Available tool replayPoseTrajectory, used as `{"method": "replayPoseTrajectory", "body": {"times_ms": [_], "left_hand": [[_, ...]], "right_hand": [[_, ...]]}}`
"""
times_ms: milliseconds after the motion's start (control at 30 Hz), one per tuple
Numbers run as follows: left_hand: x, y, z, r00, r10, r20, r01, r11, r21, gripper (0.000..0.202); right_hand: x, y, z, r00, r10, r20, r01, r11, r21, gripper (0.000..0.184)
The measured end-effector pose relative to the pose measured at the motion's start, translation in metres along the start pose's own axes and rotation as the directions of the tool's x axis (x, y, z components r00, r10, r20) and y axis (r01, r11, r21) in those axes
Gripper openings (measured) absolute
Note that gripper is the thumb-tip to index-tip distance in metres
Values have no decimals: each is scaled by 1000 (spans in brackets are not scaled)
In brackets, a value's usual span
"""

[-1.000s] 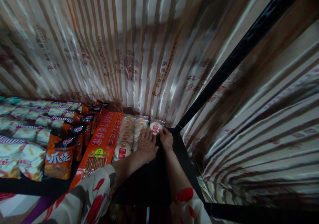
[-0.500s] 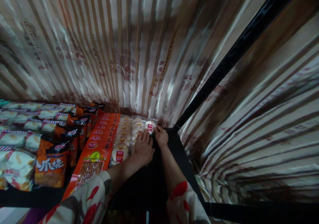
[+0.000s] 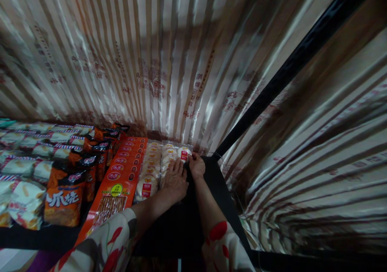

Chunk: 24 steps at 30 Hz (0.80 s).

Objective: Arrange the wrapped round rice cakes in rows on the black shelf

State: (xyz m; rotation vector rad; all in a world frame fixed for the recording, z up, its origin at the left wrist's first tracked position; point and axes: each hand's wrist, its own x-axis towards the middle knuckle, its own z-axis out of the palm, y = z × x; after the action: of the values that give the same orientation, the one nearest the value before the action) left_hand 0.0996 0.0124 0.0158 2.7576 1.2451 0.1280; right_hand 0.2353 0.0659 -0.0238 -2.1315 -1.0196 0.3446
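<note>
At the right end of the goods on the black shelf, a clear packet of round white rice crackers (image 3: 184, 152) with a red label lies at the back. My right hand (image 3: 197, 166) has its fingertips closed on the packet's right edge. Stretched flat, my left hand (image 3: 175, 182) rests on the neighbouring row of cracker packets (image 3: 168, 154) and hides its front part. Left of that, another row of cracker packets (image 3: 147, 186) overlaps from front to back, its front one showing a red label.
Overlapping orange packs of thin sticks (image 3: 112, 191) lie further left. Beyond them stand orange-and-black snack bags (image 3: 63, 199) and rows of white snack bags (image 3: 26, 203). A striped curtain (image 3: 169, 62) hangs behind, and a black post (image 3: 256, 111) rises at the shelf's right back corner (image 3: 213, 161).
The view has shifted slightly, so everything appears a little further right. Both hands stay at the same packets, with hardly any movement of their own.
</note>
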Motion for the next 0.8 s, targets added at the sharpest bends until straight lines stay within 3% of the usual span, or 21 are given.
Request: {"method": "replayPoseTrajectory", "body": {"times_ms": [267,600,800], "left_hand": [[2,0,3,1000,9,-14,-8,1000,5,52],[2,0,13,996,30,-87,-26,999,39,52],[-9,9,13,988,52,-146,-49,999,18,49]], "right_hand": [[2,2,5,1000,-25,-19,25,999,25,26],[-1,21,10,990,-117,-78,132,965,228,52],[-16,27,3,975,-161,-152,197,944,264,52]]}}
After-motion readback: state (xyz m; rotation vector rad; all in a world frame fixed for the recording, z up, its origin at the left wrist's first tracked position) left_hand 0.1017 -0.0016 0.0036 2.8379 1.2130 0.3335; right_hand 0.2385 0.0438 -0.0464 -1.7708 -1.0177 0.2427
